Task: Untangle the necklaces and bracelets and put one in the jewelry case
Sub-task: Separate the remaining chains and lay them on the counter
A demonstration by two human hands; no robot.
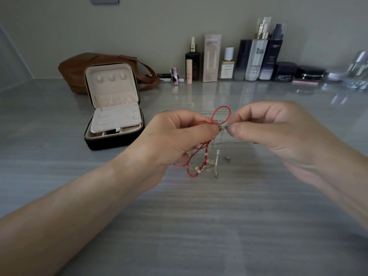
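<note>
Above the grey streaked surface (199, 216), the left hand (175, 136) and right hand (278, 132) both pinch a tangled red cord bracelet (201, 154) with silver chains; the open black zippered jewelry case (114, 116) stands far left.

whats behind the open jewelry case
A brown bag lies behind the jewelry case, its strap showing to the right. The raised lid covers the bag's middle, so anything there is hidden.

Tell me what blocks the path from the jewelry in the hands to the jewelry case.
Nothing lies on the table between the tangle and the open jewelry case; only its padded flap lies folded down inside it.
</note>
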